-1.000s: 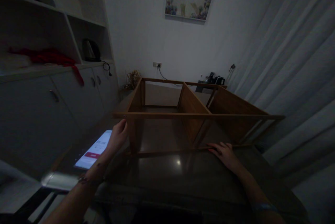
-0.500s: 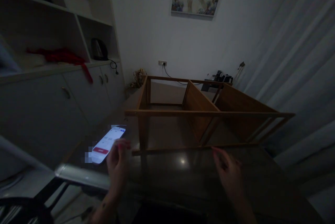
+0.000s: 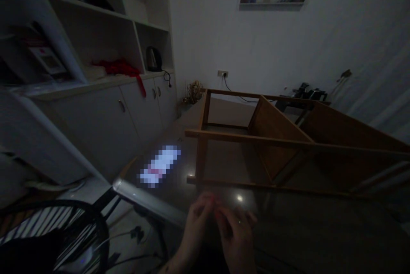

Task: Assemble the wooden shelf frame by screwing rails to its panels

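My left hand (image 3: 199, 215) and my right hand (image 3: 236, 228) are close together above the near part of the dark table (image 3: 307, 227). Both have their fingers bent and pinched, with the fingertips almost meeting. Whatever lies between them, if anything, is too small and dark to make out. Just beyond the hands, a brown wooden shelf frame (image 3: 250, 137) lies on its side on the tabletop. Left of the frame, a phone (image 3: 160, 165) with a lit, blurred-out screen rests on the table.
A black round-backed chair (image 3: 104, 240) stands at the lower left. White cabinets (image 3: 96, 114) along the left wall hold a kettle (image 3: 153, 58) and a red cloth (image 3: 120, 67). Black items (image 3: 309, 92) sit behind the frame, and a cord runs to a wall socket (image 3: 223, 73).
My hands, apart before on either side of the frame's near edge, have come together in front of it. The view has turned left, so the room appears shifted right.
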The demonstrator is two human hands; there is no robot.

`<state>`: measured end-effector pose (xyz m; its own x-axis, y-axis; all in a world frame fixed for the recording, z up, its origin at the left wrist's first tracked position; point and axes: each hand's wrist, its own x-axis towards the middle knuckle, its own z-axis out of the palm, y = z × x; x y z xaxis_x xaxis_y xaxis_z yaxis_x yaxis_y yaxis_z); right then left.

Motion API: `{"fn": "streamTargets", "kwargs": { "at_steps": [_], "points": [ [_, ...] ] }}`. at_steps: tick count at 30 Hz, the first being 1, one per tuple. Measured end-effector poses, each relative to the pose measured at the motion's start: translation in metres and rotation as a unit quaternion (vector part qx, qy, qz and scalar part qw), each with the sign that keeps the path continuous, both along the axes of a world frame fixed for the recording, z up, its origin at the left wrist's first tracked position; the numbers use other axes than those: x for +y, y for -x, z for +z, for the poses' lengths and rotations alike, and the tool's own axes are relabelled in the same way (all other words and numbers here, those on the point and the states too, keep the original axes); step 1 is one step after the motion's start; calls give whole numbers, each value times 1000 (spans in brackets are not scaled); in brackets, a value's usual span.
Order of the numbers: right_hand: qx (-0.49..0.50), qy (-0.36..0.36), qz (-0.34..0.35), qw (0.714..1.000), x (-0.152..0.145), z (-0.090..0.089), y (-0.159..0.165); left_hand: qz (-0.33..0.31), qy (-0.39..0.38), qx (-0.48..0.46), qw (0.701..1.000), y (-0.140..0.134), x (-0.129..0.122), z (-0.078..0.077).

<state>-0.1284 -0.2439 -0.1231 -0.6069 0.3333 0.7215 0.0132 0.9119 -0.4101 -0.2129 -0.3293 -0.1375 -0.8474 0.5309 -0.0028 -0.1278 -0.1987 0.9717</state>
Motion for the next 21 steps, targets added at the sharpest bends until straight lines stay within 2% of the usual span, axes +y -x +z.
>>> {"fn": "streamTargets", "kwargs": {
  "at_steps": [8, 10, 12, 16, 18, 21],
  "points": [
    [-7, 121, 36, 992, -2, -3, 10, -11, -27, 39, 999, 3, -1, -12],
    [-8, 146, 43, 988, -3, -4, 13, 3, -13, 76, 997, 8, -4, -12],
    [-17, 153, 42, 987, -1, -7, 15, 25, 17, 153, 988, 19, -12, -11],
    [-93, 107, 19, 990, 4, -11, 27, 68, 142, 349, 924, 52, -33, -3],
    [-135, 62, 7, 989, 4, -11, 37, 76, 201, 373, 903, 68, -39, 0],
    [-175, 16, -2, 984, 0, -10, 54, 82, 237, 346, 904, 83, -38, -1]
  ]
}}
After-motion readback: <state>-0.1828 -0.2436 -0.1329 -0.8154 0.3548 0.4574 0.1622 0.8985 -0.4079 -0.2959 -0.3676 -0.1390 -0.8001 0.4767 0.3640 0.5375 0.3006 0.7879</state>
